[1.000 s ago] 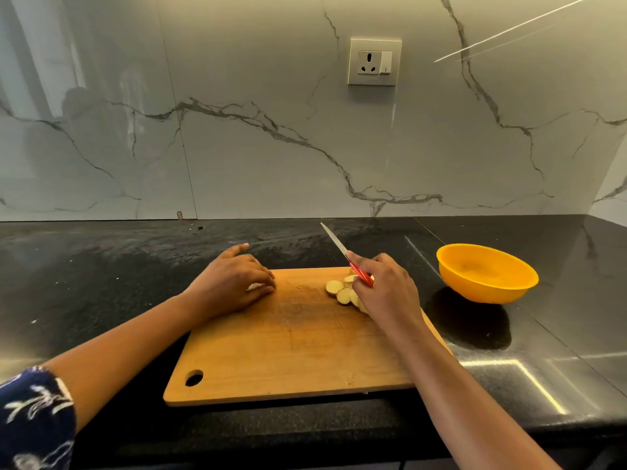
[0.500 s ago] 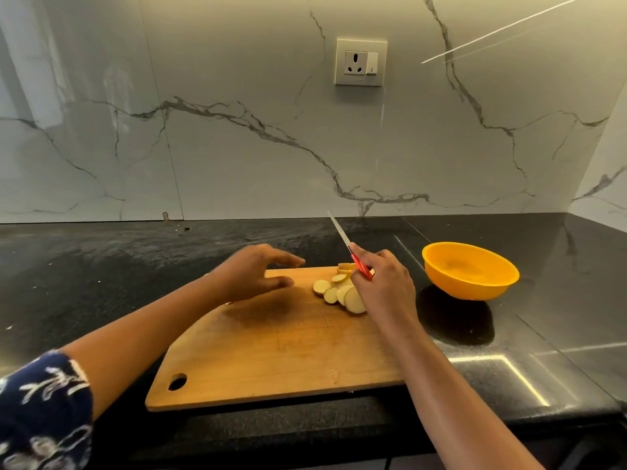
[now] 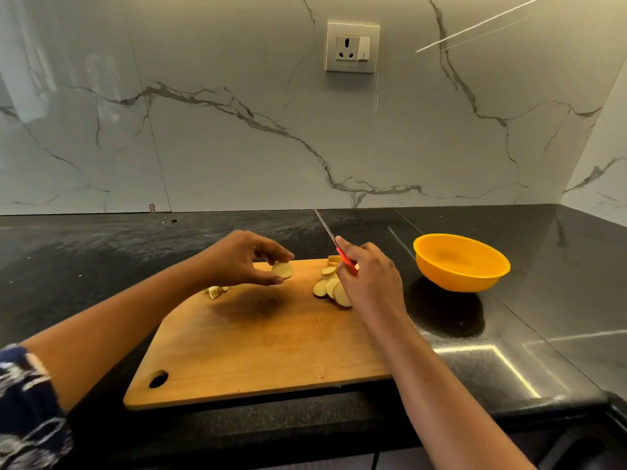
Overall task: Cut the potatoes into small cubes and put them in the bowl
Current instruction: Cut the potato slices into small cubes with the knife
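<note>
Head view: the left hand (image 3: 244,257) hovers over the far edge of the wooden cutting board (image 3: 258,344). Its thumb and fingertips pinch a round potato slice (image 3: 282,269), which is lifted clear of the wood. A few potato scraps (image 3: 215,292) lie just below its wrist, at the board's left edge. To its right and apart from it, the right hand (image 3: 368,276) is curled round the red handle of a knife (image 3: 334,242), whose blade points up and away from the person. A pile of potato slices (image 3: 330,288) lies on the board against the left side of that hand. Further right of the right hand, off the board, an orange bowl (image 3: 461,262) stands on the black counter (image 3: 559,300)
</note>
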A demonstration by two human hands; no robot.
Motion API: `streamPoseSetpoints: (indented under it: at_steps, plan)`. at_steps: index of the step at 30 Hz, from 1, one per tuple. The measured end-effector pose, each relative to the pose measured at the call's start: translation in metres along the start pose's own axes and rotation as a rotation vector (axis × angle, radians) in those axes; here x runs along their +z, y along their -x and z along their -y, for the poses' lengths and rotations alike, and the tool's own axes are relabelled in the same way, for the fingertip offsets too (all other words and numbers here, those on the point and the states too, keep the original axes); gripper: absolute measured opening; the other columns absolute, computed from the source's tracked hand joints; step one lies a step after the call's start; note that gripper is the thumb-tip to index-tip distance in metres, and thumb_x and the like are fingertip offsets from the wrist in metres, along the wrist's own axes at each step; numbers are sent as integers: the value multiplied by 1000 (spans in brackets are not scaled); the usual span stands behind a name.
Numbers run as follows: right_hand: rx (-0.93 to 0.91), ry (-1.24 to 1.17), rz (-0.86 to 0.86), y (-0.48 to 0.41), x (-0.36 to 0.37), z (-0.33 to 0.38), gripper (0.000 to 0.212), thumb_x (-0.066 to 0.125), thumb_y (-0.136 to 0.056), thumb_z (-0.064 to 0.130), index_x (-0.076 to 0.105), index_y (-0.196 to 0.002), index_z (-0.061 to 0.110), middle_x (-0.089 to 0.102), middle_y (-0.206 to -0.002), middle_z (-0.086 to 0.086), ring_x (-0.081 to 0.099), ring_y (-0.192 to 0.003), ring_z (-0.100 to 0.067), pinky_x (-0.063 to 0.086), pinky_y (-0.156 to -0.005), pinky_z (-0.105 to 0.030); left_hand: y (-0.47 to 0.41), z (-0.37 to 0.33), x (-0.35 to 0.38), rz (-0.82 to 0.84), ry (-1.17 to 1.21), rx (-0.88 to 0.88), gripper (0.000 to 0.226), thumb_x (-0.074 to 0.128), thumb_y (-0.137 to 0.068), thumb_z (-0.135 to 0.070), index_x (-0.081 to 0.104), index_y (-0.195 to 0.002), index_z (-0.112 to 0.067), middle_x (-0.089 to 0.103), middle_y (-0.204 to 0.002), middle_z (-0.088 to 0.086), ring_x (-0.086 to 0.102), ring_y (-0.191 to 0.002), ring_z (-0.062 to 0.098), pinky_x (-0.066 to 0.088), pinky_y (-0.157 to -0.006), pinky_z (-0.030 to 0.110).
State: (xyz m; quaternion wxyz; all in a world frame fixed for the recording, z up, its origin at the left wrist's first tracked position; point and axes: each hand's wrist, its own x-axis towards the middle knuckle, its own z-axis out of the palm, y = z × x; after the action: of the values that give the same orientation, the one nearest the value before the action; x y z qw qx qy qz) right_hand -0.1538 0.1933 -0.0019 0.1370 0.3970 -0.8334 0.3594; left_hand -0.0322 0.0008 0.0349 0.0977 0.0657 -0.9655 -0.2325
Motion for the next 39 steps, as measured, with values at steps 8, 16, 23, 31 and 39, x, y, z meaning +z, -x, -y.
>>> streamPoseSetpoints:
  at_steps: [8,16,23,31,39]
  plan:
    - [-10,-3,190,42,-23,32,43,48,-98,32,44,-140,25,65,-115,4,54,-74,-1,40,-60,-11,53,9,23,-56,-41,43,32,66,-76,-43,53,-105,-50,58,-116,-25,49,-105,-14,44,-84,5]
    - [-118,72,351,80,-36,51,48,41,-100,31,31,-146,28,54,-130,12,51,-109,-4,40,-87,-18,77,27,25,-134,-241,354,47,43,-90,-59,54,-128,-33,54,-131,-19,46,-121,-9,39,-101,14]
    - [-163,128,361,79,-19,56,49,37,-101,33,26,-148,27,55,-125,11,53,-106,-8,47,-89,-26,78,31,23,-64,-372,467,46,34,-98,-55,49,-131,-27,55,-130,-15,48,-121,-4,46,-96,21]
    - [-186,195,370,78,-12,63,51,36,-101,32,22,-149,26,56,-121,9,53,-103,-9,47,-84,-24,75,37,25,-70,-317,486,45,40,-97,-53,52,-131,-26,56,-131,-14,50,-121,-4,50,-94,27]
    - [-193,395,575,63,-1,82,48,43,-99,16,29,-145,12,55,-120,-6,54,-104,-20,35,-67,-26,75,38,26,-71,-301,466,47,40,-95,-54,57,-128,-25,56,-130,-14,51,-120,-4,49,-95,27]
